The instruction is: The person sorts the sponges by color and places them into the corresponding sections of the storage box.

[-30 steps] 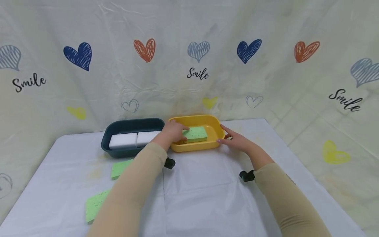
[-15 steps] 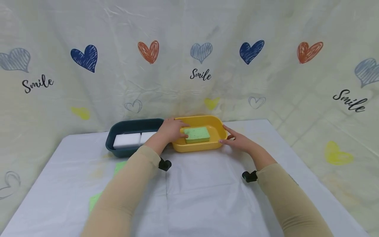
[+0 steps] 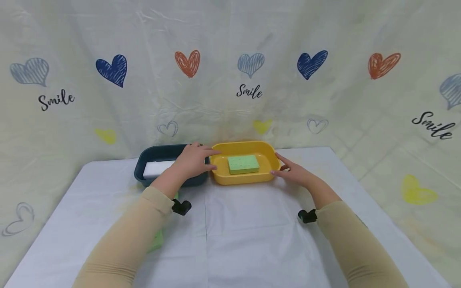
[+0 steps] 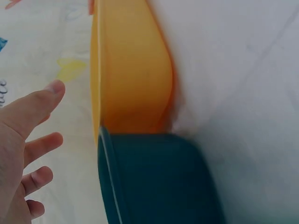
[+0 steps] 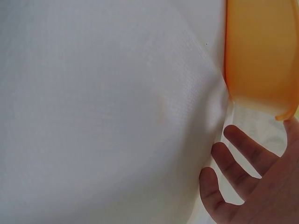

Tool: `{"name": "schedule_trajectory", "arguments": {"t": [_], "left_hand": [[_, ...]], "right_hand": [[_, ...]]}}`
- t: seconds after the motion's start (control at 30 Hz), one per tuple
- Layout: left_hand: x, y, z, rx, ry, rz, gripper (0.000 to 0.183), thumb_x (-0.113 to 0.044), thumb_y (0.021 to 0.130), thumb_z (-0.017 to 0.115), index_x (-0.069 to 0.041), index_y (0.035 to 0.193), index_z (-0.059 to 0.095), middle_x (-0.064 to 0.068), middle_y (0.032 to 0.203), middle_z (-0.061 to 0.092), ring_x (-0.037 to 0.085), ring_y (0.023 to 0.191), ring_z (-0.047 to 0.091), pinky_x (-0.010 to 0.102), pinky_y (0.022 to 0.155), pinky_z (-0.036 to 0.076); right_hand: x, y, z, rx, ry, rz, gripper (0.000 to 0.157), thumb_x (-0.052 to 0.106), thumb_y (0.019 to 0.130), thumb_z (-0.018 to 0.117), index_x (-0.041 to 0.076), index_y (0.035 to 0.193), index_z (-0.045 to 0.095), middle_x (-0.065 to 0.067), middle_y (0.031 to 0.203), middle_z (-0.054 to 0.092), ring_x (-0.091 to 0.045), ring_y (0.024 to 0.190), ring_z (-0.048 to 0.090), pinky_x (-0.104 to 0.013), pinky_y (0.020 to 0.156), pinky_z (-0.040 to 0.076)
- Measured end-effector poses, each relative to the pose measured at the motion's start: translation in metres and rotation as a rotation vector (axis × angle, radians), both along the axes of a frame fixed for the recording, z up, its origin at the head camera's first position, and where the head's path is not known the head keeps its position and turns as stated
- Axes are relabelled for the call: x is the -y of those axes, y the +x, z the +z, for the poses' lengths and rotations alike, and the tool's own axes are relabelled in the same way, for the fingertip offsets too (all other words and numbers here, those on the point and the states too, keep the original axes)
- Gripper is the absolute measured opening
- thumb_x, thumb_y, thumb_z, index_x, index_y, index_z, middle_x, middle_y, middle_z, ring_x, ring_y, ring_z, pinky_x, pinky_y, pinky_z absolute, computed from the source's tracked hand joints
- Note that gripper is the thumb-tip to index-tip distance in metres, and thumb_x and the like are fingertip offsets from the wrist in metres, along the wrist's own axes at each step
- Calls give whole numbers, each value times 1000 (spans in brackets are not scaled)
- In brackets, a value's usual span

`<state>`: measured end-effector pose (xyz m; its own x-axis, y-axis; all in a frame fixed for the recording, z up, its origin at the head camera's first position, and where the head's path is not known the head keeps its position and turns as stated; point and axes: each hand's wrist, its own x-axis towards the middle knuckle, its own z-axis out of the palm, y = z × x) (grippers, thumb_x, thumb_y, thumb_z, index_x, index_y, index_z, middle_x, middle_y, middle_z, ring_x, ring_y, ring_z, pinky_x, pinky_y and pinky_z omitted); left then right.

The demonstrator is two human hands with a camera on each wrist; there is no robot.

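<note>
Nearest the camera you've got two tan sleeves [image 3: 117, 244], coming in from the bottom corners, each with a small black gadget [image 3: 181, 207] at the cuff. There's a wide stretch of white cloth [image 3: 237, 232] between the forearms, running right up to the tubs, so plenty of room to move there. Two bits of light green [image 3: 156, 241] poke out from behind the left sleeve, mostly hidden.

Left hand [image 3: 191, 162] is over the right end of the dark teal tub [image 3: 160, 152], fingers spread with nothing in them, tips at the yellow tub's left edge in the head view. Can't tell if they touch it; the wrist view shows them off to the side of the rims. Right hand [image 3: 293, 174] is at the yellow tub's [image 3: 240, 179] right end, fingers spread and fairly straight, one fingertip touching the rim, not wrapped around it.

The green sponge [image 3: 243, 164] lies flat inside the yellow tub, with bare floor on both sides of it. A white block [image 3: 155, 169] sits in the teal tub, partly covered by the left hand. Tubs are side by side, ends right next to each other, close to the table's far edge. Behind that hangs a pale heart-print backdrop [image 3: 216, 104].
</note>
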<state>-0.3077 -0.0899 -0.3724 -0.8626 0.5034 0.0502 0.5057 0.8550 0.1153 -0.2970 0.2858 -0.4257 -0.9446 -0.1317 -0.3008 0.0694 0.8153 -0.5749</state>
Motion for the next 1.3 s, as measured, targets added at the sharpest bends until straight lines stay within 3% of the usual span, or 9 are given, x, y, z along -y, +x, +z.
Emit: {"name": "schedule_trajectory", "arguments": {"t": [0.23, 0.5, 0.83, 1.03, 1.3], "left_hand": [[40, 23, 9, -1, 13, 9, 62, -52, 90, 68, -30, 146, 52, 0, 143, 54, 31, 122, 45, 51, 106, 34], [88, 57, 10, -33, 23, 21, 59, -51, 89, 69, -30, 143, 55, -2, 139, 58, 29, 116, 48, 50, 98, 37], [145, 97, -7, -30, 77, 74, 55, -38, 86, 78, -21, 136, 64, 4, 133, 63, 32, 105, 52, 53, 89, 42], [165, 106, -21, 29, 85, 111, 52, -36, 85, 78, -20, 133, 66, 6, 130, 65, 33, 106, 55, 51, 86, 47], [181, 104, -38, 134, 48, 126, 53, -37, 84, 79, -19, 132, 67, 5, 128, 66, 32, 108, 57, 51, 85, 49]], "right_hand": [[0, -2, -1, 9, 2, 6, 99, 69, 85, 61, 39, 159, 3, -24, 142, 42, -41, 119, 46, -63, 101, 40], [0, -2, -2, 10, 2, 9, 97, 66, 87, 61, 37, 160, 3, -24, 142, 42, -42, 119, 45, -64, 101, 40], [-1, -4, -6, 18, -4, -4, 96, 67, 87, 60, 40, 159, 2, -24, 142, 41, -42, 119, 45, -64, 101, 40], [-3, -3, -5, 20, 1, 1, 98, 68, 87, 59, 39, 159, 1, -25, 143, 41, -42, 119, 46, -64, 101, 40], [-1, -4, -4, 34, -2, -15, 97, 67, 87, 61, 40, 159, 2, -24, 143, 41, -41, 118, 46, -63, 100, 41]]}}
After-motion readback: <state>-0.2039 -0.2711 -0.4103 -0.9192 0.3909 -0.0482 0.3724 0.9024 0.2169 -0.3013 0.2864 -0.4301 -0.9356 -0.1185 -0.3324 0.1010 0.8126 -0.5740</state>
